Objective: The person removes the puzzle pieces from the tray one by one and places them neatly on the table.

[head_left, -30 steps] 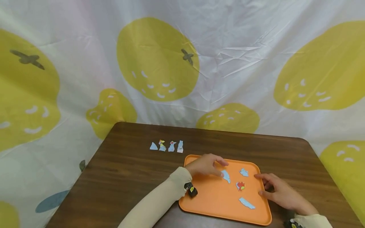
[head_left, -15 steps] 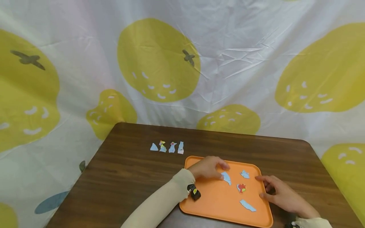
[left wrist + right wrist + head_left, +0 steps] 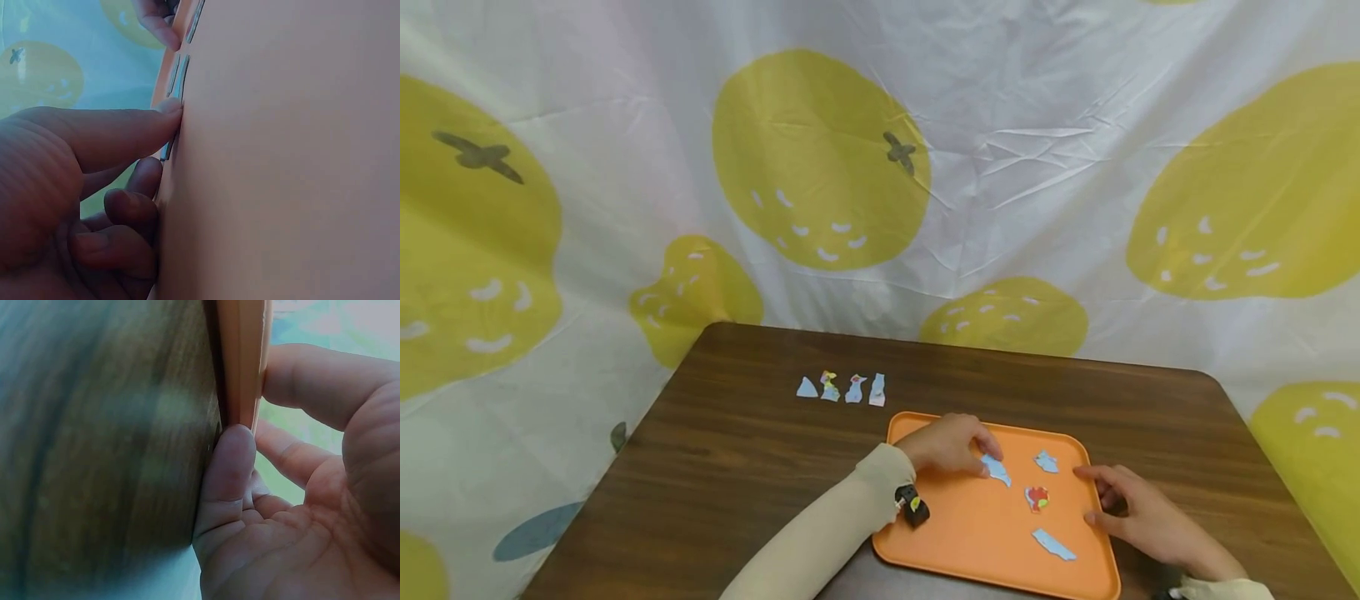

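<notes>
The left arm is reached across the near-left corner of the orange tray, with the left hand bent over the tray's far part. The right hand is held at the tray's right edge, its palm turned inward. Cream sleeves are worn, and a small black device is strapped at the left wrist.

The tray is set on a dark wood-grain table, which is backed by a white cloth printed with yellow fruit. Beyond the tray's far-left corner, four paper scraps are laid in a row on the table.

By the left fingers, drawn nearly together, a pale blue piece is pinched at its upper-left end between thumb and index finger, low over the tray. The right fingers are spread moderately, the rim being touched by thumb and index finger at separate spots. Between the hands, a small blue piece, a red-patterned piece and a blue strip are left lying on the tray.
</notes>
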Action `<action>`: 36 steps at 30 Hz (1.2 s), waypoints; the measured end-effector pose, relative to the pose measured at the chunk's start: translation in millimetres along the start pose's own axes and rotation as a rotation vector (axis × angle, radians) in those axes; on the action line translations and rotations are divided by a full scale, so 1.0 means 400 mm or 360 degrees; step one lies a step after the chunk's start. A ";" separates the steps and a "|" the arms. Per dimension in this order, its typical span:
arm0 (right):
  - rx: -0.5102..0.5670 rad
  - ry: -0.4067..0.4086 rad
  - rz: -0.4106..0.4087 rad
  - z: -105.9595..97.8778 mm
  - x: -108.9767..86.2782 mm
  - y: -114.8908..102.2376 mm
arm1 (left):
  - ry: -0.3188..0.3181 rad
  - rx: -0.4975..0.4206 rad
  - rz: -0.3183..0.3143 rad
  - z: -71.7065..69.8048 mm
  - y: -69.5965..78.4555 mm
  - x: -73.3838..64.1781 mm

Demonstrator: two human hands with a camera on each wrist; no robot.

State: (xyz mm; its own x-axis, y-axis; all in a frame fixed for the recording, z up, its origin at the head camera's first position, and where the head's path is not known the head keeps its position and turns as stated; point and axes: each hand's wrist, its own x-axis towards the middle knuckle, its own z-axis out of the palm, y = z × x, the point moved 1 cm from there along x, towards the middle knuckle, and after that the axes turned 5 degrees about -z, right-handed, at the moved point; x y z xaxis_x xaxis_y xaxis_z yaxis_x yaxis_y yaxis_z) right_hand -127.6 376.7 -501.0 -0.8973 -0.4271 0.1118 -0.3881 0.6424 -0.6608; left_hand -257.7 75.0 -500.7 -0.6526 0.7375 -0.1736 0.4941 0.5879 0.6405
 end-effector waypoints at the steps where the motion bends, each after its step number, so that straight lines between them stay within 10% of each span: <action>1: -0.0003 0.0002 0.0004 0.000 0.001 0.000 | 0.0000 0.0008 -0.0003 0.000 -0.001 0.001; 36: 0.0003 -0.0027 0.0044 0.000 0.001 0.008 | 0.0067 -0.0590 0.0038 -0.045 0.017 -0.042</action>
State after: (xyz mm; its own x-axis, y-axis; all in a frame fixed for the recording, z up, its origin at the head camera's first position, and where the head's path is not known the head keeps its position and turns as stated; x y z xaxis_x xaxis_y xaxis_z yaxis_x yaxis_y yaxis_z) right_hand -129.2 378.6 -503.2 -0.9040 -0.4200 0.0805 -0.3626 0.6529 -0.6650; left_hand -253.9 60.8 -479.8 -0.6702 0.7308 -0.1297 0.2728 0.4050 0.8727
